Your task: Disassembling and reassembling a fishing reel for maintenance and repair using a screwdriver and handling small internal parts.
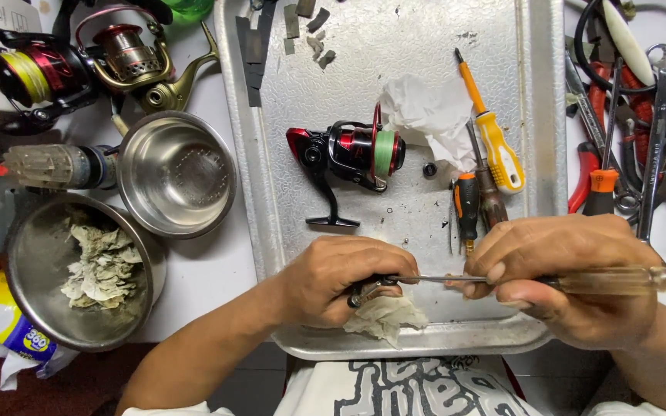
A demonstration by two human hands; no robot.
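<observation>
A white worktop [217, 270] is covered by a large metal tray [395, 46], which serves as the landmark here. On the tray's middle a red and black spinning reel [348, 154] with green line on its spool is laid, and a crumpled white tissue [429, 115] is seen just to the right of it. Left of the tray, two steel bowls are set: an empty one [176, 173] close to the tray's left rim, and a larger one [79, 270] farther left and nearer, filled with crumpled, soiled paper scraps. Two more fishing reels [79, 65] are placed beyond the tray's far left corner. Right of the tray, a heap of pliers and wrenches [626, 123] is piled. On the tray's right part, a yellow-handled screwdriver [491, 131] and an orange and black one [466, 204] are laid.

At the tray's near edge, the left hand [333, 281] is closed around a small dark reel part [368, 289], which is held over a crumpled piece of tissue [383, 316] at the near rim. The right hand [564, 277] is wrapped around a clear-handled screwdriver [610, 280], its shaft pinched between thumb and fingers, and its tip is brought to the held part.
</observation>
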